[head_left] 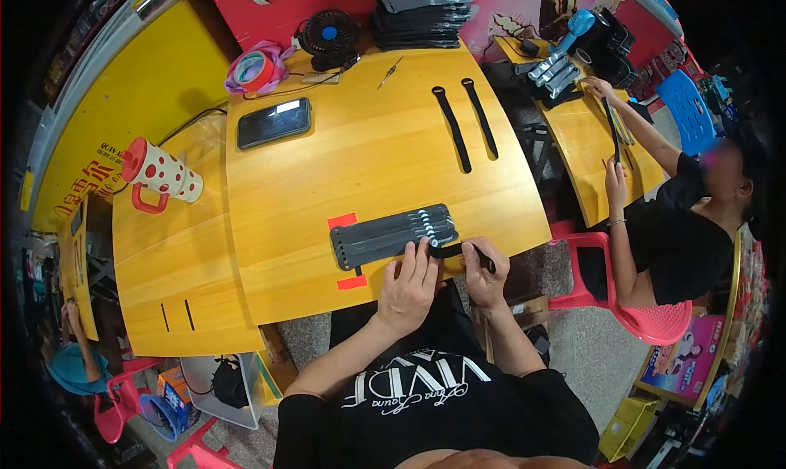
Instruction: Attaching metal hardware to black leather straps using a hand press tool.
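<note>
A flat row of black straps (377,238) with small white marks near its right end lies on the wooden table before me. The fingers of my left hand (409,290) are stretched out and rest at the row's near edge. In my right hand (485,277), closed fingers pinch a loose black strap (449,250), which runs from the fingertips of my left hand and curls round at my right. Red tape patches (342,221) show beside the row's left end. Farther back, two black straps (452,129) with looped ends lie side by side.
A phone (274,124), a spotted tumbler (161,173), tape rolls (252,72), a small fan (329,37) and a stack of black packs (422,17) stand on the table (303,191). At right, another person (688,232) handles straps at a second table.
</note>
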`<state>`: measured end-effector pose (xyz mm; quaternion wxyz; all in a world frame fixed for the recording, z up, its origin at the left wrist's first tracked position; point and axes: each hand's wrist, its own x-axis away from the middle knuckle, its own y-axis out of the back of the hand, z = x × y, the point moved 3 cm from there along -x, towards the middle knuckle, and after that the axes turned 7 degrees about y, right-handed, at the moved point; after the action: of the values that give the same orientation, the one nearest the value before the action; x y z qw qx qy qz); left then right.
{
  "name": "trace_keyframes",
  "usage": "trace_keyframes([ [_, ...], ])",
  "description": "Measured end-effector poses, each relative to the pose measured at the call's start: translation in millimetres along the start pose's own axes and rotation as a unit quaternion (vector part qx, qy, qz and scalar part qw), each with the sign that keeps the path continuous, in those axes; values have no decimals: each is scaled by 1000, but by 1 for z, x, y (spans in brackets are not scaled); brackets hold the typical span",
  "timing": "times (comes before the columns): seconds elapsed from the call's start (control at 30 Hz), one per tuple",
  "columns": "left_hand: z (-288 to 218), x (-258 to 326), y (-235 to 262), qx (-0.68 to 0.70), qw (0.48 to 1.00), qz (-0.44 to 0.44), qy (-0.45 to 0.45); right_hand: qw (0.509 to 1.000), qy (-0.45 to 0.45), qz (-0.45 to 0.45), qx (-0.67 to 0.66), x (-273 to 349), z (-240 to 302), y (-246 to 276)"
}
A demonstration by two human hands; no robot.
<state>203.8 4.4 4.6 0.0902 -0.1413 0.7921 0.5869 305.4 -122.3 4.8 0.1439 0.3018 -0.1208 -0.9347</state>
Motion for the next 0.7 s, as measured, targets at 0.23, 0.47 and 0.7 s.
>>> trace_keyframes([
  [0.23, -5, -1, -3, -74, 997, 8, -17, 999, 2, -32, 16, -5, 3, 3],
  [0.47, -6, -15, 1, -52, 998, 17, -21, 995, -34, -87, 43, -4, -13, 17],
  [0.7, -4, -13, 5, -10, 1000, 21, -16, 868, -143, -473, -60, -18, -41, 146],
])
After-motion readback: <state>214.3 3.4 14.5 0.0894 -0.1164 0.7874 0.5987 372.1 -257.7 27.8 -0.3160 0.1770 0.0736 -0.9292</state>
